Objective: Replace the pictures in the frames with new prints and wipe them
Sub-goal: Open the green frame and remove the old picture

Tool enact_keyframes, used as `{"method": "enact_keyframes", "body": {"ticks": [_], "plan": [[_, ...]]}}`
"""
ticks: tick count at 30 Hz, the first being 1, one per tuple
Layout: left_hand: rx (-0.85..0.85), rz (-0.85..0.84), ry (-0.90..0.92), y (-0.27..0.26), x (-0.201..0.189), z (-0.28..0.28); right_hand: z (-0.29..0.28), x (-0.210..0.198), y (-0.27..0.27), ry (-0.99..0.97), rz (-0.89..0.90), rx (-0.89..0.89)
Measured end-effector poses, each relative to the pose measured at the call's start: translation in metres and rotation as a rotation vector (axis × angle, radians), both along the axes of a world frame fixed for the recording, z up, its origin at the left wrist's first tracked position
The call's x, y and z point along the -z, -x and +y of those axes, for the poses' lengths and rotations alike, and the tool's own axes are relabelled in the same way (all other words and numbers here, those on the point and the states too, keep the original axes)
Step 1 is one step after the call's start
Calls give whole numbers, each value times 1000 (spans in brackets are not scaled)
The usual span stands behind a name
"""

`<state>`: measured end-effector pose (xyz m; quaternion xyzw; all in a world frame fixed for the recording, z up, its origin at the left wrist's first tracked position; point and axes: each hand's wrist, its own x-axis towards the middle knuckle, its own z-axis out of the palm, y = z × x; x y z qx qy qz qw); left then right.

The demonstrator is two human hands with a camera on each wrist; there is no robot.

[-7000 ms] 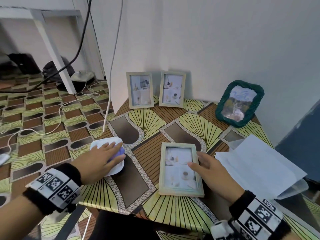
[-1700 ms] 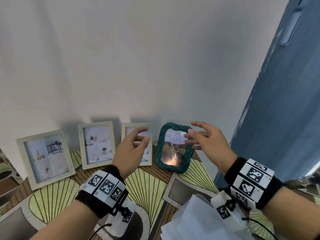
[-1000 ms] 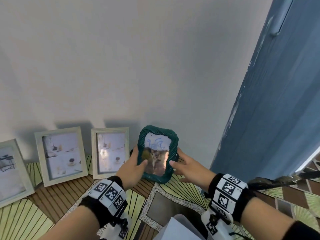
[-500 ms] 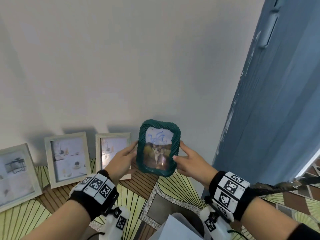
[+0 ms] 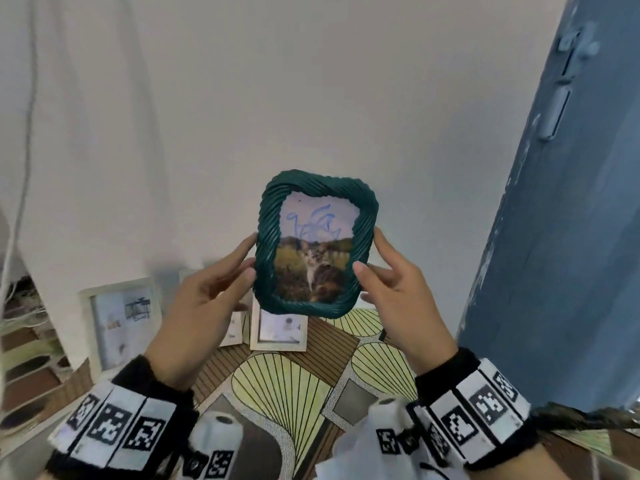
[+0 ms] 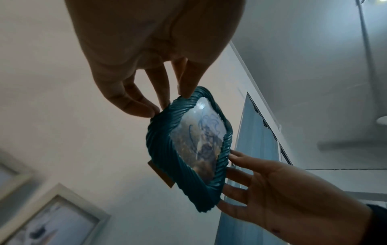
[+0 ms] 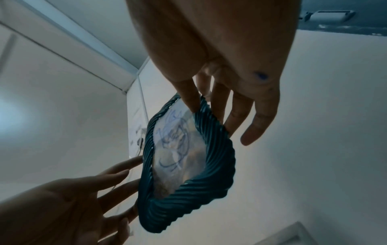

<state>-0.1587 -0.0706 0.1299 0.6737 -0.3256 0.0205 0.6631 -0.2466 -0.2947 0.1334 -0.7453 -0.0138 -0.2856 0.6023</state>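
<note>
Both hands hold a dark green twisted-rim picture frame (image 5: 316,244) upright in the air in front of the white wall. It shows a cat in a field, with blue scribbles across the pale top. My left hand (image 5: 248,257) pinches the frame's left edge, thumb in front and fingers behind. On the opposite edge my right hand (image 5: 368,251) grips it the same way. In the left wrist view the left hand (image 6: 170,103) pinches one corner of the green frame (image 6: 188,145). From the right wrist, the right hand (image 7: 209,116) clasps the green frame (image 7: 180,157) at its rim.
White-framed pictures lean on the wall below: one at left (image 5: 121,320), one under the green frame (image 5: 278,329), one partly behind my left hand. The patterned table (image 5: 287,382) lies beneath. White paper (image 5: 349,448) sits at the bottom edge. A blue door (image 5: 554,237) stands close on the right.
Both hands reached to the green frame leaning on the wall, took it by its sides and lifted it off the table, higher and closer to my head.
</note>
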Motion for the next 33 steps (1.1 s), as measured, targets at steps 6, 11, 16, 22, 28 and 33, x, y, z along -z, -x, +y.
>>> {"method": "enact_keyframes", "body": {"ticks": [6,11,16,22,28,33], "plan": [[-73,-17,24,48,29,70,63,34,27,-56,-52,-94],[-112,69,23,85,63,116,101,70,53,-119,48,-148],[-107,229,-28,117,93,150,126,105,79,-213,203,-272],[-104,394,-96,146,135,171,140,144,101,-237,352,-307],[-81,418,-267,157,159,174,142,169,108,-197,481,-250],[-74,390,-493,154,176,167,143,178,107,-200,647,-221]]}}
